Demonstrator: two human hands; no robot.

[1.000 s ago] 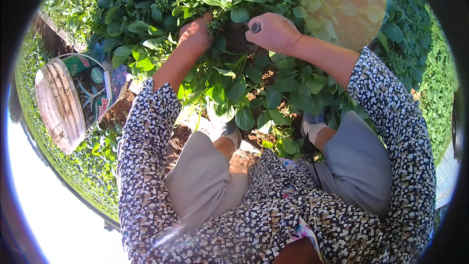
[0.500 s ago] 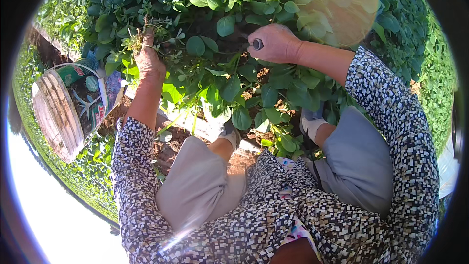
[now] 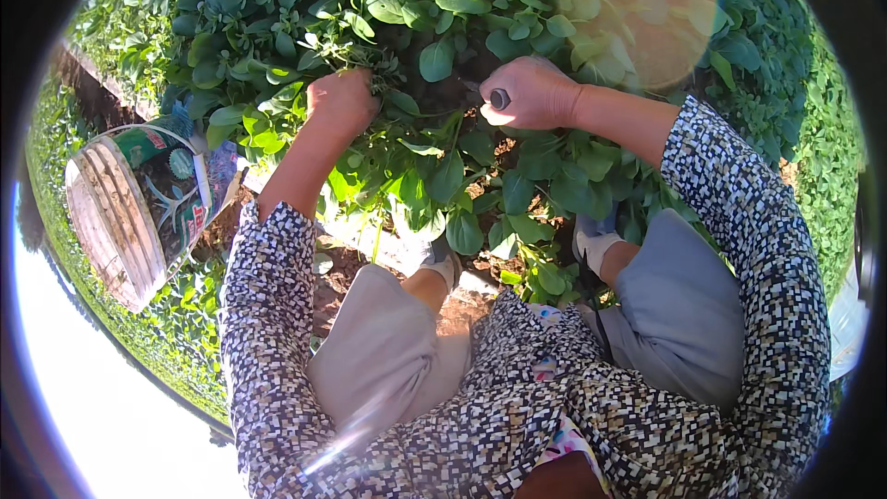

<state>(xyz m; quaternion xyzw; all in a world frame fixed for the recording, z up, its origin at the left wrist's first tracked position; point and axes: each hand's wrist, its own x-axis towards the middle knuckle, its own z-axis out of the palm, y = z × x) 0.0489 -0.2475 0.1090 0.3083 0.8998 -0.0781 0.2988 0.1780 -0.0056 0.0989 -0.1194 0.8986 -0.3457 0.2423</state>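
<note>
My left hand [image 3: 342, 103] is a closed fist among the leaves left of the middle, its back toward me. Small-leaved weeds [image 3: 344, 48] stick out at its far side, and the fingers are mostly hidden. To the right, my right hand [image 3: 534, 95] is wrapped round the handle of a hand tool [image 3: 500, 99]. The round, dark butt of that handle points toward me, while its working end is lost in the shade and foliage. Broad-leaved green plants [image 3: 445, 176] grow between and below both hands.
A printed bucket [image 3: 120, 222] with a pale, ribbed base lies tipped on its side at the left. My shoes [image 3: 442, 263] and bent knees are close below the plants. Bare brown soil [image 3: 337, 282] shows near my left knee. Dense foliage [image 3: 758, 55] extends to the right.
My left hand has moved right, and its rooty bunch of weeds no longer shows at the former spot. The fingers have turned down into the leaves. The right hand keeps its grip, nearly unmoved.
</note>
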